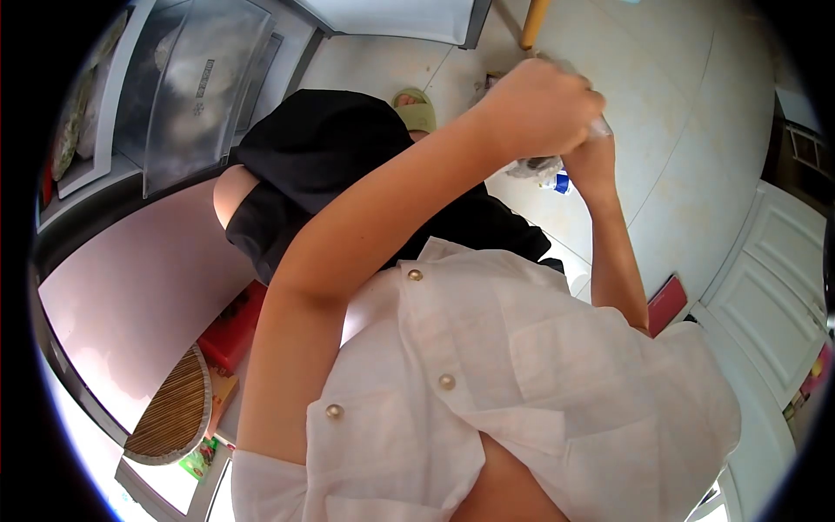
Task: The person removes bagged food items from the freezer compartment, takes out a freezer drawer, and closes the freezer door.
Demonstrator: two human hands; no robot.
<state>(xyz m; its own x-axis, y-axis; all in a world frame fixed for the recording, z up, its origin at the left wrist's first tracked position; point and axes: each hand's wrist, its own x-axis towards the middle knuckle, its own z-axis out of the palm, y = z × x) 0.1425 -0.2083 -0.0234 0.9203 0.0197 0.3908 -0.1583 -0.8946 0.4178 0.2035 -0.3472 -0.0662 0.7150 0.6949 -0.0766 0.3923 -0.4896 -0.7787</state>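
My left hand (552,109) is closed in a fist on a clear plastic bag (534,167), held out in front of my knees. Something dark shows inside the bag, but its kind is not clear. Just beside and partly behind it, my right hand (593,165) is closed at the same bag, its fingers largely hidden by my left hand. A bit of clear plastic (600,129) sticks out between the two hands. Below the bag a small blue and white packet (559,183) shows, partly covered.
At the left stands a freezer with a clear drawer (196,96) and bagged contents (80,130). A slippered foot (414,110) rests on the tiled floor (670,148). A yellow pole (533,24) is ahead, white cabinets (774,296) right, a woven mat (174,413) and red box (230,329) lower left.
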